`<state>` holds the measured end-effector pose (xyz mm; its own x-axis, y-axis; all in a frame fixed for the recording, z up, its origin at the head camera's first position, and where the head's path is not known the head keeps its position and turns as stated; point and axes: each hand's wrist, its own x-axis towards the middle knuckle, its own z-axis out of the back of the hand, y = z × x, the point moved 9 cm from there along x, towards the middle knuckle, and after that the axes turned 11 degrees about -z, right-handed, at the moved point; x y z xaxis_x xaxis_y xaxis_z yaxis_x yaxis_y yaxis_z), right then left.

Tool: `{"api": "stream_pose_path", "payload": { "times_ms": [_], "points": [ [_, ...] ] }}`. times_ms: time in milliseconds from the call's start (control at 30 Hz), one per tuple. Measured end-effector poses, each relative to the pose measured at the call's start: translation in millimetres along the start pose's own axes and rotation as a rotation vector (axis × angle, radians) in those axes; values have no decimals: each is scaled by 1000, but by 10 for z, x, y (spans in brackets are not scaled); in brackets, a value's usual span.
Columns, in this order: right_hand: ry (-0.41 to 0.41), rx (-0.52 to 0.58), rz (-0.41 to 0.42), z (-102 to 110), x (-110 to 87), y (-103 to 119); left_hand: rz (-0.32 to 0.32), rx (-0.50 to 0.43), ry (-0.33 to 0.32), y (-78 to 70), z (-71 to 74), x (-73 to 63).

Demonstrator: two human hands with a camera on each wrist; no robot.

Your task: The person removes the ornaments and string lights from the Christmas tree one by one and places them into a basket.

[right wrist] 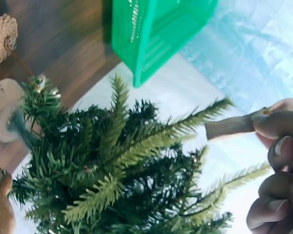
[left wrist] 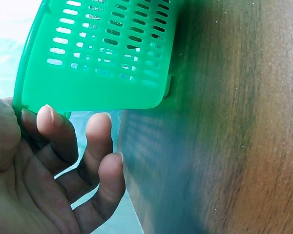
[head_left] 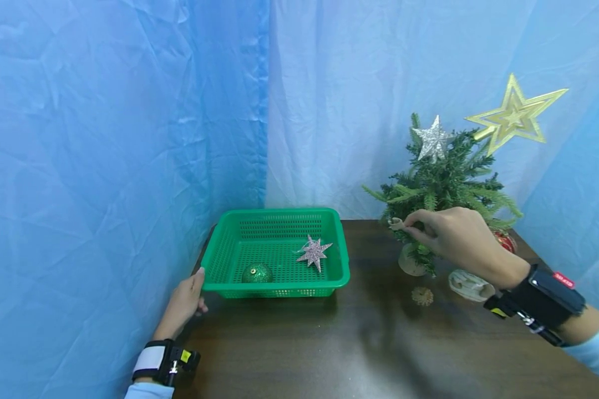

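Note:
My left hand [head_left: 183, 302] grips the front left corner of a green plastic basket [head_left: 279, 286], thumb on the rim and the other fingers curled below it. Inside the basket lie a glittery green ball [head_left: 257, 273] and a pink glitter star [head_left: 314, 253]. At the right, my right hand [head_left: 454, 235] pinches a small light-brown, wood-like piece [right wrist: 229, 127] between thumb and index finger. That piece is right at the tip of a branch of the small Christmas tree [right wrist: 122, 156], on the side toward the basket.
On the tree are a silver star [head_left: 433, 139], a large gold star [head_left: 514, 113] at the top and a red ball [head_left: 505, 241] low at the right. A pinecone-like ornament [head_left: 422, 296] and a whitish ornament [head_left: 471, 285] are in front of the pale base [head_left: 410, 261]. Blue cloth surrounds the table.

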<state>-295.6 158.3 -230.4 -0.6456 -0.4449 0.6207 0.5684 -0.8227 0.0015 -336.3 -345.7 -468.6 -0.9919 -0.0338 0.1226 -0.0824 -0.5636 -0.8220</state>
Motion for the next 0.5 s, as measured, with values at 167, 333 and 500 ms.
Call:
{"api": "stream_pose_path", "payload": {
  "times_ms": [167,333,500],
  "points": [
    [19,-11,-11,-77,6,38,3,-6,-6,-7,-1,-8],
    [40,5,-21,-124,21,70,8,-5,-4,-2,-10,-11],
    [69,22,-30,-172,37,98,10,-1,-9,2,-7,-12]
  ]
}}
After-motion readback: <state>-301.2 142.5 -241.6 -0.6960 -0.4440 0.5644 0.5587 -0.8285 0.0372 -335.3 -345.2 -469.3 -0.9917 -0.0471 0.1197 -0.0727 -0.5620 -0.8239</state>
